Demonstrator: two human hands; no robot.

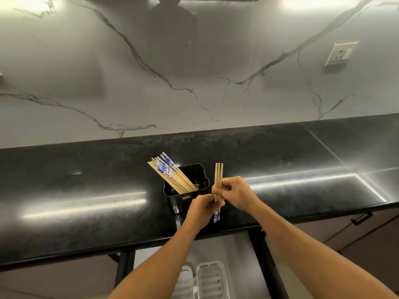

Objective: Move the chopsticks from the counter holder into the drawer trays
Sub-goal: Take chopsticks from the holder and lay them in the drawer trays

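A black plastic holder stands on the dark counter, with several wooden chopsticks leaning out to its upper left, their ends patterned blue and white. Just right of the holder, my left hand and my right hand both grip a small bunch of chopsticks held upright. The bunch's bare wooden tips point up and its blue-patterned ends stick out below my left hand. Under the counter edge the drawer is open, showing white slotted trays between my forearms.
The black stone counter runs left to right with a marble backsplash behind it. A wall socket sits at the upper right. A cabinet handle shows at the right below the counter edge. Black drawer rails flank the open drawer.
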